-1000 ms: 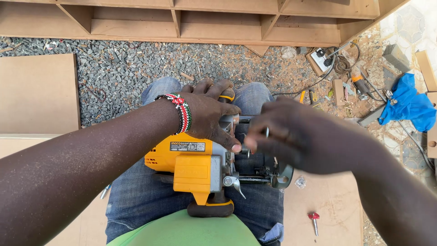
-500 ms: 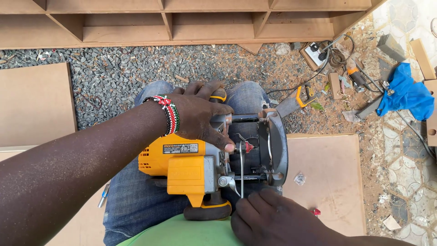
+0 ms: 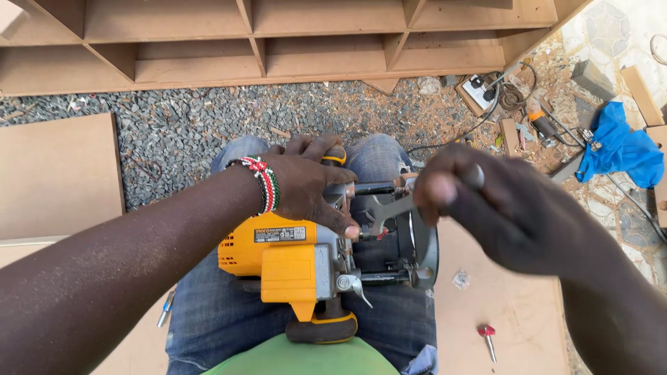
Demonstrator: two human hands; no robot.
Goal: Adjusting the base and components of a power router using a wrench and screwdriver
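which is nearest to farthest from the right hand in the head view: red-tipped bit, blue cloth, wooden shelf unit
From the right hand:
1. red-tipped bit, just below it on the board.
2. blue cloth, upper right on the ground.
3. wooden shelf unit, across the top.

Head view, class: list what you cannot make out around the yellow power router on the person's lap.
- Collet of yellow power router: hidden by left hand.
- Flat metal spanner: handle covered by right hand, motion-blurred.
- Small red-tipped router bit: too small for detail.

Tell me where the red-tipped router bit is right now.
In the head view, the router bit lies low right on the brown board, beside the person's right knee, below the right hand and apart from the yellow router.
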